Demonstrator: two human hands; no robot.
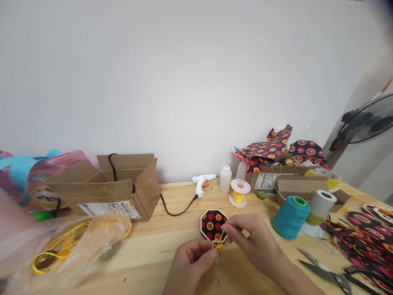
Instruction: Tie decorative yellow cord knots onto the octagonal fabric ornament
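An octagonal piece (210, 224) with a pale rim and black fabric printed in red and yellow flowers lies on the wooden table. Just in front of it, yellow cord (218, 245) is looped into a small knot or bow. My left hand (194, 260) pinches the cord low on its left side. Thumb and index finger of my right hand (248, 233) are closed on a strand of the same cord, above and to the right of the loop. Whether the cord is fastened to the octagon, I cannot tell.
Behind stand a white glue gun (201, 183), a squeeze bottle (225, 179) and a spool of yellow cord (240, 192). To the right are a teal thread cone (291, 217), scissors (327, 272) and fabric pieces (359, 246). Left are a cardboard box (123, 186) and a plastic bag (89, 246).
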